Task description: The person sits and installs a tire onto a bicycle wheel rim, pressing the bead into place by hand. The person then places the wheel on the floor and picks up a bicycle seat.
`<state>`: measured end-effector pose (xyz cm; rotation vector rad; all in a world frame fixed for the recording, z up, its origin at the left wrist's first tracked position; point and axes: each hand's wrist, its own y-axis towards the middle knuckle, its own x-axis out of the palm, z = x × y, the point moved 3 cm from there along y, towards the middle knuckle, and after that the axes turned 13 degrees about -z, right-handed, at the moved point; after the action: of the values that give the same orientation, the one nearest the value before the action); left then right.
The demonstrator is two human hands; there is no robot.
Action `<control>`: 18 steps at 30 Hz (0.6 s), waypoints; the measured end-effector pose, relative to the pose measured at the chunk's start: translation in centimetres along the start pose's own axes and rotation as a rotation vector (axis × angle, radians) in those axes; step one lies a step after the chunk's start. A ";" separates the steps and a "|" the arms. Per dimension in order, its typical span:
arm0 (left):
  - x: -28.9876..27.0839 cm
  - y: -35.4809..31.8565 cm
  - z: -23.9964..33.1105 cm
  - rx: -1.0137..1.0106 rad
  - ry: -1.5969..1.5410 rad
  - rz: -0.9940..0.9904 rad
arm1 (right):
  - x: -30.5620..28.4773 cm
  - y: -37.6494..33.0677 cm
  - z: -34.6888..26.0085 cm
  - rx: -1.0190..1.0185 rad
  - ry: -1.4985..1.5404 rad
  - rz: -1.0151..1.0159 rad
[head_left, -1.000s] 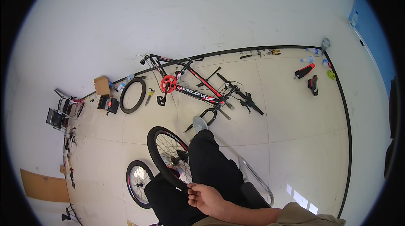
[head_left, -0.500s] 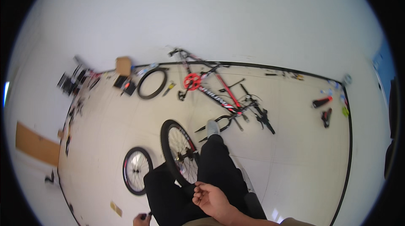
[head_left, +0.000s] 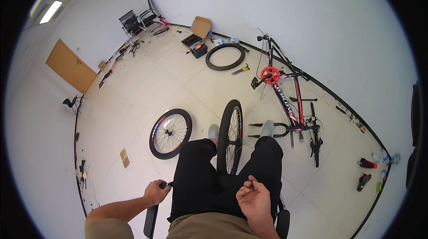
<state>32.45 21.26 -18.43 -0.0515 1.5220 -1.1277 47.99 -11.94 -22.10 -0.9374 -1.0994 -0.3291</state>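
Torso: olive-brown fabric top (head_left: 214, 226), plain over its visible surface. Left sleeve (head_left: 107, 229): same olive-brown fabric, short cut, ending near the elbow. Left hand (head_left: 156, 192) and right hand (head_left: 255, 199): bare. Lower body: long, matte black fabric trousers (head_left: 196, 194). Footwear: light-grey, round-toed left shoe (head_left: 213, 132); matching light-grey right shoe (head_left: 267, 128). Both shoes are partly covered by the trouser legs.
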 end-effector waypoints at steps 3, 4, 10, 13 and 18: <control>0.1 0.0 0.3 -0.009 0.010 -0.021 | 0.3 -0.2 -0.3 -0.005 -0.010 -0.003; 0.0 0.3 0.1 -0.010 0.021 -0.022 | 0.4 -0.2 -0.3 -0.001 -0.015 -0.005; 0.1 0.5 -0.5 0.001 0.040 0.007 | 0.1 0.1 -0.1 0.034 0.009 -0.017; -0.1 0.4 0.0 0.006 0.036 0.006 | 0.0 0.2 -0.1 0.030 0.001 -0.013; -0.4 0.2 0.3 0.009 0.015 -0.012 | 0.4 0.1 -0.1 0.029 -0.011 -0.027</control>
<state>32.94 21.37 -18.24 -0.0465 1.5318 -1.1470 48.29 -11.89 -21.81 -0.9000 -1.1250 -0.3297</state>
